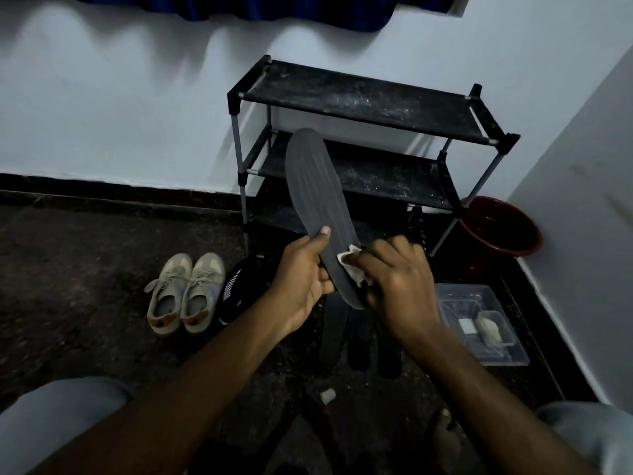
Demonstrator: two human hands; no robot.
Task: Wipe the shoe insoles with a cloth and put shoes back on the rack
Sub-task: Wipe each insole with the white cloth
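Note:
A long grey insole (pixel 317 197) points up and away in front of the black shoe rack (pixel 363 101). My left hand (pixel 301 279) grips its lower part, thumb on the top face. My right hand (pixel 394 279) holds a small white cloth (pixel 349 265) and presses it against the insole near the heel. A pair of beige sneakers (pixel 185 293) stands on the floor to the left, with a black shoe (pixel 239 289) beside them. More dark insoles (pixel 359 334) lie on the floor under my hands.
A dark red bucket (pixel 500 228) sits right of the rack by the wall. A clear plastic tray (pixel 479 323) with small items lies at the right. A small white object (pixel 327 395) is on the dark floor. My knees show at the bottom corners.

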